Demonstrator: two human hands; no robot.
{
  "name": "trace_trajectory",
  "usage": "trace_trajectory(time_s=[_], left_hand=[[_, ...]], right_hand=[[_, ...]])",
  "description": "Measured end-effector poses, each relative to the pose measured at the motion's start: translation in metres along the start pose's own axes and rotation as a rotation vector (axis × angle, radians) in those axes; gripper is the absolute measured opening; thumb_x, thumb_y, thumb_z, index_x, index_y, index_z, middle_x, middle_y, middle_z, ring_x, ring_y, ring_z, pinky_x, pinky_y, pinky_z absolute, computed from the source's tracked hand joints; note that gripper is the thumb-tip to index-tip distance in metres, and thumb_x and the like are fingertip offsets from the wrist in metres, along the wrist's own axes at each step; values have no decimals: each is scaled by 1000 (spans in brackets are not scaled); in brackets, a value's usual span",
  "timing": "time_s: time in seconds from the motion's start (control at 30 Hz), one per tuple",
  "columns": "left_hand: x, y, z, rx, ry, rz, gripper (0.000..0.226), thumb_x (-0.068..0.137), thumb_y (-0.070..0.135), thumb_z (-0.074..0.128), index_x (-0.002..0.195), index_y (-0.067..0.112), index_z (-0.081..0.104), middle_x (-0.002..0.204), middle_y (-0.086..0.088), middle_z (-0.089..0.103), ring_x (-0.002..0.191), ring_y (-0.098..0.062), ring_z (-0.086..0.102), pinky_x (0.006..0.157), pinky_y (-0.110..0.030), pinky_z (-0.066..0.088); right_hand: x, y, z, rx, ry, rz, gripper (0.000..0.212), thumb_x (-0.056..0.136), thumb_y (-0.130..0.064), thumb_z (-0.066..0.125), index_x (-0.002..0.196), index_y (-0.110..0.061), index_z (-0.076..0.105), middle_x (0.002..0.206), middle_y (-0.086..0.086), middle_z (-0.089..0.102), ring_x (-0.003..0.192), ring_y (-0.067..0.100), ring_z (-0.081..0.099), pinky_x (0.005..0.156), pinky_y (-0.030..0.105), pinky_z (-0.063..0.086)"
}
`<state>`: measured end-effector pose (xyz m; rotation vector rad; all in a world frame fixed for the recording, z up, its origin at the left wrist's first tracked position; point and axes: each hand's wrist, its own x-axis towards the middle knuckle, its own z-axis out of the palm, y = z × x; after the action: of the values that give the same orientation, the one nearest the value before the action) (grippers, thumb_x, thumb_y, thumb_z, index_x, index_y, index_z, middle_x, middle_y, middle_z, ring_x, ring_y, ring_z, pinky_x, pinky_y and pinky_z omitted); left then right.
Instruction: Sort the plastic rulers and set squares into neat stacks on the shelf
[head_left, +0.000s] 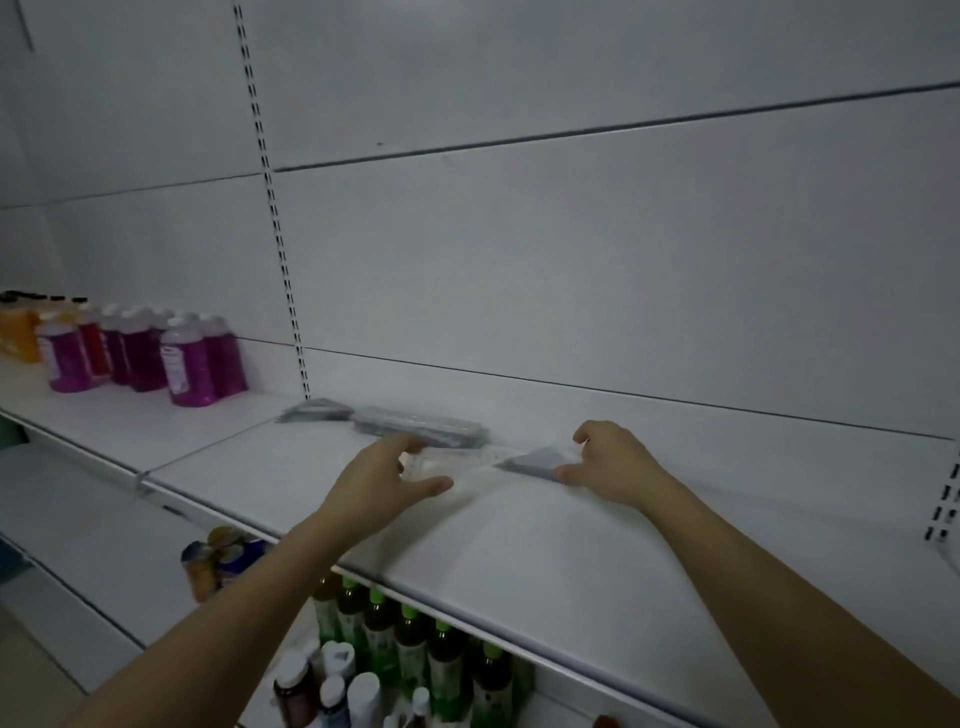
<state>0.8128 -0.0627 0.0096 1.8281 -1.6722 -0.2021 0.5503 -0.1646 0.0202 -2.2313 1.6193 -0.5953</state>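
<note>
Left hand (382, 480) spread wide at clear rulers (447, 462) on shelf (545, 545), right hand (608, 465) pinching set square (535, 461), ruler stack (421, 423) behind

A shop aisle. White metal shelves (545, 525) hang from slotted uprights (270, 208) against a plain panelled back wall (571, 260). At the left of the frame stand rows of bottles of purple liquid (187, 364); at the bottom, on the shelf below, green-capped bottles (405, 639) are lined up like stock.
</note>
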Motion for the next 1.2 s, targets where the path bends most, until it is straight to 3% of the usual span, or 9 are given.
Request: trace_trajectory(time_s=[0.13, 0.4, 0.53, 0.67, 0.77, 0.83, 0.97, 1.1, 1.2], left_hand=[[27, -20, -3, -44, 0, 43, 62, 77, 51, 74, 129, 26, 53, 125, 13, 55, 100, -7, 52, 80, -22, 40], [75, -72, -13, -149, -79, 130, 61, 74, 51, 77, 127, 30, 55, 119, 17, 55, 105, -4, 52, 83, -21, 40], [93, -110, -30, -170, -102, 188, 60, 75, 48, 77, 127, 28, 56, 120, 15, 55, 106, -5, 52, 85, -21, 41], [116, -163, -55, -178, -133, 211, 59, 75, 50, 76, 127, 29, 54, 123, 15, 54, 109, -4, 50, 88, -23, 42], [134, -202, -72, -238, -116, 206, 60, 76, 48, 77, 127, 27, 55, 123, 12, 55, 106, -6, 52, 87, -23, 42], [144, -227, -82, -243, -97, 192, 60, 75, 48, 78, 126, 27, 55, 122, 10, 57, 103, -8, 54, 84, -25, 44], [165, -272, -98, -198, -76, 119, 62, 69, 57, 77, 120, 32, 52, 122, 6, 58, 105, -14, 56, 92, -34, 49], [181, -301, -107, -148, -54, 52, 62, 65, 65, 71, 117, 38, 51, 124, 3, 59, 105, -19, 59, 91, -36, 50], [186, -310, -107, -134, -44, 41, 57, 66, 66, 69, 114, 39, 51, 121, 2, 60, 99, -20, 60, 84, -34, 50]], right_hand=[[22, -12, 14, -74, 32, 76, 56, 75, -41, 74, 117, -6, 60, 119, 11, 61, 105, 27, 60, 90, 37, 51], [47, -26, 37, -228, -27, 251, 59, 72, -55, 71, 111, -13, 59, 118, 4, 56, 114, 28, 49, 95, 42, 48], [54, -36, 41, -274, 8, 319, 54, 76, -47, 69, 117, -14, 59, 125, 8, 54, 116, 29, 49, 96, 43, 47], [56, -71, 64, -278, 234, 313, 39, 88, -36, 61, 122, -16, 58, 124, 9, 52, 115, 30, 48, 92, 42, 47], [59, -120, 93, -148, 401, 179, 27, 92, -27, 56, 116, -16, 62, 113, 8, 58, 101, 27, 56, 85, 42, 51], [59, -162, 115, -111, 427, 73, 19, 93, -24, 55, 108, -16, 64, 105, 5, 59, 95, 21, 54, 81, 37, 49], [67, -238, 163, -104, 260, -124, 16, 95, -29, 53, 106, -22, 62, 104, -4, 58, 95, 13, 53, 84, 30, 45], [88, -279, 212, -63, 50, -189, 33, 96, -43, 50, 125, -29, 55, 128, -10, 52, 120, 10, 46, 104, 29, 37], [98, -296, 240, -66, -47, -196, 43, 96, -49, 46, 135, -31, 48, 138, -12, 44, 129, 8, 38, 109, 26, 30]])
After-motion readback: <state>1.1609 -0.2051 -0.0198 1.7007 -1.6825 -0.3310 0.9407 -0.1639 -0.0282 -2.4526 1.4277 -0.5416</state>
